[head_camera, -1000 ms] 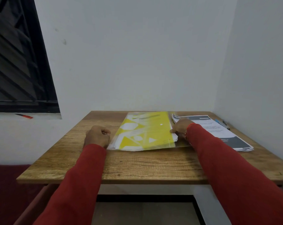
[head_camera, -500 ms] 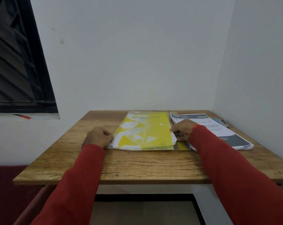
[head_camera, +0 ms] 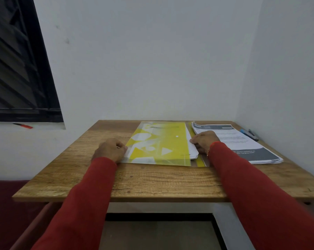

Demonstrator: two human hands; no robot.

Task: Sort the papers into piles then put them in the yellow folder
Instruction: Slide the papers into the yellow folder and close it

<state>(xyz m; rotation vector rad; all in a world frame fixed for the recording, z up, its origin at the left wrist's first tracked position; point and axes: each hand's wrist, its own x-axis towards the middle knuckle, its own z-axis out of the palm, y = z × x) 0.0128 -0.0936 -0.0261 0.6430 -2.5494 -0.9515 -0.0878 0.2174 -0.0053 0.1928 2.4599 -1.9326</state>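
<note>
Left hand (head_camera: 110, 150) pinches yellow folder (head_camera: 159, 145) edge; right hand (head_camera: 204, 141) grips papers (head_camera: 193, 150) at its opening—should slide them in w/ folder pinned flat.

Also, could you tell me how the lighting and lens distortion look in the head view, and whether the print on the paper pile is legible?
Head view: dim, flat light with soft shadows and no strong glare on the yellow folder; wide-angle distortion leans the window frame and splays the red sleeves; on the paper pile only the large header digits show, the body text is too small to read.
</note>
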